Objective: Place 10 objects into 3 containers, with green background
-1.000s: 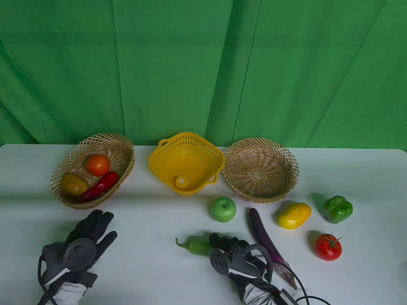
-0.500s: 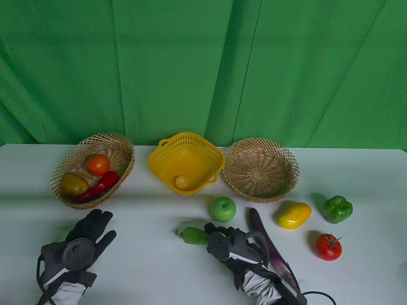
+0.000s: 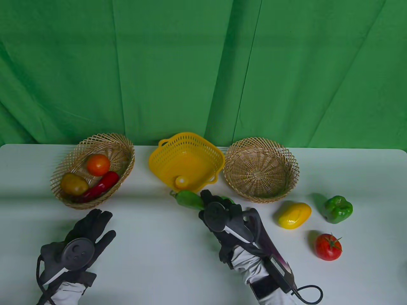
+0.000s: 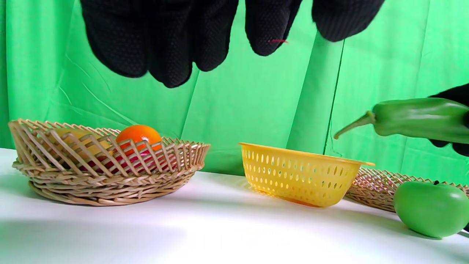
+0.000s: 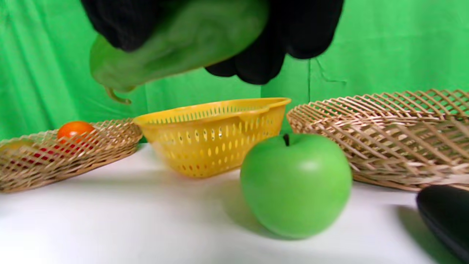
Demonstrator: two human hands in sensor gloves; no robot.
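Fingers [image 5: 256,62] of the right hand [image 3: 222,219] wrap around 1 green chili [image 3: 188,199] and hold it up in the air, just in front of the yellow basket [image 3: 203,152]. The left hand [image 3: 81,244] rests low by the table, its fingers [image 4: 172,44] loose and holding nothing.

There are 3 baskets. The left wicker basket [image 3: 125,149] holds 3 things: 1 orange tomato [image 3: 98,164], 1 potato [image 3: 73,184] and 1 red chili [image 3: 101,186]. The yellow basket holds 1 small pale ball [image 3: 181,182]. The right wicker basket [image 3: 260,190] has no food in it.

On the table [image 3: 159,254] lie 1 green apple [image 5: 296,185], 1 eggplant [image 3: 270,244], partly behind the right arm, 1 mango [image 3: 294,215], 1 bell pepper [image 3: 338,209] and 1 red tomato [image 3: 328,247].

The table is white. A green cloth [image 3: 203,63] hangs behind it.
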